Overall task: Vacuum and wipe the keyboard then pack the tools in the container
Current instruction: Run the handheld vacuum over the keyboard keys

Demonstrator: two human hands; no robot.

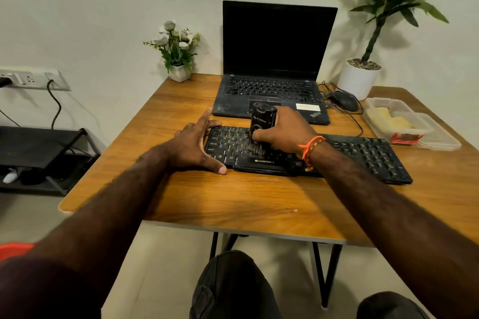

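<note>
A black keyboard (363, 155) lies across the wooden table (233, 202) in front of me. My right hand (285, 132) grips a small black handheld vacuum (262, 119), held upright with its brush end down on the keys left of the keyboard's middle. My left hand (193, 145) braces the keyboard's left end, fingers spread along its far edge and thumb against its near edge. A clear plastic container (388, 109) with a yellow cloth inside sits at the right, its lid (438, 137) lying beside it.
An open black laptop (274, 59) stands behind the keyboard. A wired mouse (343, 101) and its cable lie to its right. A small flower pot (178, 59) and a large potted plant (363, 77) stand at the back. A low black shelf (39, 147) is on the left.
</note>
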